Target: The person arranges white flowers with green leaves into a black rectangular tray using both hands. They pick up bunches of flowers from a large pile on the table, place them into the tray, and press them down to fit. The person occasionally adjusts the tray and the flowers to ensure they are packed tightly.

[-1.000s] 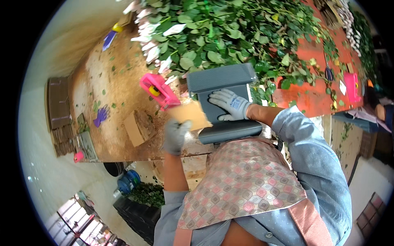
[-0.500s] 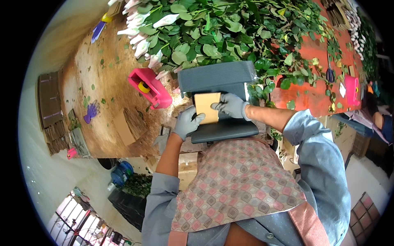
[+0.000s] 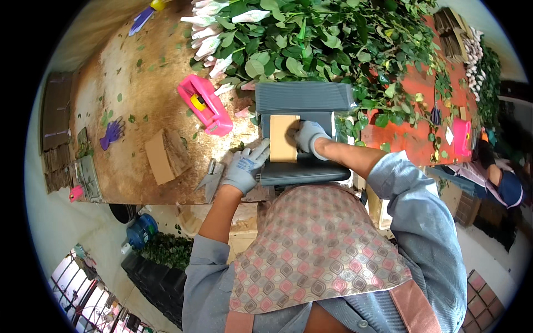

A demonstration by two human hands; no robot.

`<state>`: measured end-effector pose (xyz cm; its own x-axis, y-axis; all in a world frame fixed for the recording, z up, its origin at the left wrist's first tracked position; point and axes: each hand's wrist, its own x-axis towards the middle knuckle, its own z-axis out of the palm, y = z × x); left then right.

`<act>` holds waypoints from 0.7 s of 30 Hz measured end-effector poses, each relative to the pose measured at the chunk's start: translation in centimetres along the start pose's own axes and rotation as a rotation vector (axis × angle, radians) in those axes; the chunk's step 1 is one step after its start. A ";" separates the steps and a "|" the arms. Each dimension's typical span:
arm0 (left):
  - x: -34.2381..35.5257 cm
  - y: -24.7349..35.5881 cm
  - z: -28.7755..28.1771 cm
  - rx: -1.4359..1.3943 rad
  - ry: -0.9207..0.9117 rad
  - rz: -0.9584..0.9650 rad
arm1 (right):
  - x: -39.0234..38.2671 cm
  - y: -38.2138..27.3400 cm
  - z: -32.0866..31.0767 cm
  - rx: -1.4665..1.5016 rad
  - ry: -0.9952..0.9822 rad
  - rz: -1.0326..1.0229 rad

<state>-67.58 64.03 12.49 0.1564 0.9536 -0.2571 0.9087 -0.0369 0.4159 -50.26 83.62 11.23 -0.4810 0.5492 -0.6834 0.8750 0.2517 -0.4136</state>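
A flat tan piece of cardboard (image 3: 283, 145) lies upright in the middle of a dark grey padded stand (image 3: 301, 97) with a ribbed far flap. My right hand (image 3: 311, 139), in a grey glove, is closed at the cardboard's right edge; its fingertips are partly hidden. To the left, my left hand (image 3: 246, 167), gloved too, is open. Its outstretched fingers reach the stand's left side, close to the cardboard. A grey metal piece (image 3: 211, 182) lies on the table beside my left wrist.
A pink tape dispenser (image 3: 205, 105) stands left of the stand. Beyond it are leafy stems (image 3: 333, 44) with white-netted flower heads (image 3: 208, 41). Cardboard sheets (image 3: 166, 156) and purple gloves (image 3: 112, 133) lie at left. Another person (image 3: 502, 180) is at far right.
My left hand has let go of the cardboard and spread its fingers to the left of it. My right hand has curled at the right edge, and the cardboard lies straighter on the stand.
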 end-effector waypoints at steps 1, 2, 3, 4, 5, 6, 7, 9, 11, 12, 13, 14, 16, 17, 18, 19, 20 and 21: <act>-0.1 0.1 0.1 -0.007 0.008 -0.004 | 0.4 -0.6 -0.3 -0.070 -0.031 0.039; -0.2 0.1 0.2 -0.013 0.015 -0.006 | 0.9 -0.7 -0.8 -0.140 -0.063 0.080; -0.1 0.1 0.2 0.001 0.006 0.000 | 2.1 0.4 0.0 -0.188 -0.055 -0.011; 0.1 0.0 0.1 0.019 -0.003 0.009 | 3.9 1.9 1.0 -0.276 -0.083 -0.057; 0.4 -0.1 0.0 0.039 -0.016 0.023 | 5.9 3.3 2.0 -0.360 -0.109 -0.098; 0.1 -0.2 0.2 0.056 -0.034 -0.001 | 4.6 1.8 1.1 -0.372 -0.126 -0.125; 0.0 -0.1 0.1 0.076 -0.052 -0.017 | 2.9 0.3 -0.3 -0.380 -0.135 -0.145; 0.0 0.2 -0.6 0.106 -0.024 -0.011 | -0.5 -2.1 -2.7 -0.287 -0.112 -0.107; 0.1 1.0 -2.1 0.121 0.070 0.029 | -1.1 -2.2 -2.9 -0.189 -0.080 -0.037; 0.9 0.5 -2.5 -0.008 0.051 0.018 | -0.9 -1.9 -2.8 -0.188 -0.073 -0.020; 1.8 -0.3 -3.0 -0.136 0.030 -0.003 | -0.7 -1.8 -2.5 -0.190 -0.072 -0.009; 2.6 -0.7 -3.4 -0.265 0.009 -0.025 | -0.4 -1.7 -2.3 -0.203 -0.066 -0.012; 4.5 1.7 -7.0 -0.352 -0.075 -0.138 | 0.5 -0.8 -1.7 -0.217 -0.047 -0.003; 5.4 2.7 -8.2 -0.310 -0.171 -0.159 | 1.3 -0.2 -0.9 -0.237 -0.020 -0.032; 6.4 3.6 -9.1 -0.265 -0.265 -0.182 | 1.8 0.3 -0.5 -0.285 0.011 -0.120; 6.7 3.2 -7.4 -0.210 -0.294 -0.155 | 1.3 -0.3 -0.9 -0.277 0.048 -0.101; 6.7 2.7 -5.6 -0.089 -0.310 -0.137 | 0.8 -1.0 -1.2 -0.268 0.086 -0.080; 6.7 2.1 -4.0 -0.076 -0.297 -0.138 | -0.6 -2.1 -2.8 -0.323 0.052 -0.096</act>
<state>-66.14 71.53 15.15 0.1504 0.8187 -0.5541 0.8993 0.1194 0.4206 -51.66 85.00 14.17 -0.5659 0.5487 -0.6154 0.8021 0.5393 -0.2567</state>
